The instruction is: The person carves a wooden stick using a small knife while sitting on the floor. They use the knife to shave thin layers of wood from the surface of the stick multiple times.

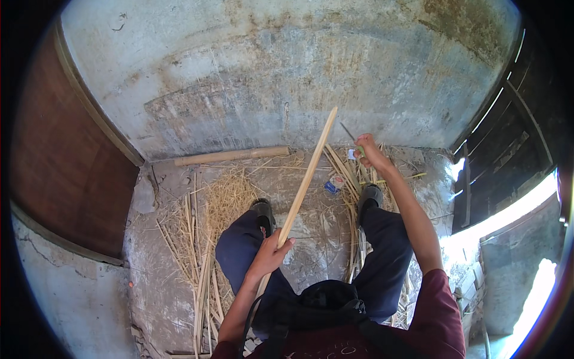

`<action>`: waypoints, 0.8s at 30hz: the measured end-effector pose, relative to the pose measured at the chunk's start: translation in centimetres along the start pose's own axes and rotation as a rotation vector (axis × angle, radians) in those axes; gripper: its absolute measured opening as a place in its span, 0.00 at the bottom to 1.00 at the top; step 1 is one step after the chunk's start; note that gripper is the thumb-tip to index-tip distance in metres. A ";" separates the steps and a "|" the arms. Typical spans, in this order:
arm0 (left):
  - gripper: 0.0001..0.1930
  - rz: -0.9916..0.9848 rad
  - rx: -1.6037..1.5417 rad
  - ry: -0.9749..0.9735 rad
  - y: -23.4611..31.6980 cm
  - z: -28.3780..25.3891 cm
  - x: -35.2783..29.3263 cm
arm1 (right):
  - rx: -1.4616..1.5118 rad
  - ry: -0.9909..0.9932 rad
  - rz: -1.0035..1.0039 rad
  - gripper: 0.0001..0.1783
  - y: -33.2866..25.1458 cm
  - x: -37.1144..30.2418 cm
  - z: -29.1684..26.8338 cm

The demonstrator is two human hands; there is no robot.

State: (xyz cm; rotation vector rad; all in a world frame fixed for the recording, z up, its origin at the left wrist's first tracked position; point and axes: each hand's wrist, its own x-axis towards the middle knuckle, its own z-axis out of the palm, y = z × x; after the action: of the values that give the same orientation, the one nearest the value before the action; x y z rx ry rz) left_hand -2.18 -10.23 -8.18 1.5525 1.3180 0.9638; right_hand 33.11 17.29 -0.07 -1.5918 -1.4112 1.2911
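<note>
My left hand (272, 254) is wrapped round a long pale strip of bamboo or wood (307, 179). The strip slants up and away from my lap between my knees, its far tip tapered. To the right of that tip, my right hand (371, 152) grips a knife (347, 131) with a thin dark blade and what looks like a green handle. The blade points up and to the left, apart from the strip. Most of the knife's handle is hidden by my fingers.
Pale shavings (230, 194) lie heaped on the floor by my left foot. Split strips (200, 287) lie at left, more (347, 179) near my right shoe (369, 196). A bamboo pole (233, 155) rests along the wall (287, 72). A small blue packet (330, 188) sits between my feet.
</note>
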 end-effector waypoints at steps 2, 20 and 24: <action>0.11 -0.004 0.005 -0.041 1.0 0.2 0.9 | 0.209 -0.068 -0.133 0.17 -0.4 -3.9 1.2; 0.18 -0.303 -0.485 -0.376 5.7 0.9 4.5 | -0.345 -0.160 -0.919 0.07 3.6 -16.8 11.6; 0.20 -0.241 -0.621 -0.346 5.6 1.2 4.2 | -0.406 -0.182 -1.042 0.08 3.7 -17.1 12.2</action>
State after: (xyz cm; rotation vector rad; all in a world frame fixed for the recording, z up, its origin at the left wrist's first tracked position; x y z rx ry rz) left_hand 1.33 -6.62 -3.19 0.9973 0.8275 0.8028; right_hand 23.88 -1.76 -2.96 -0.6876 -2.2646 0.5324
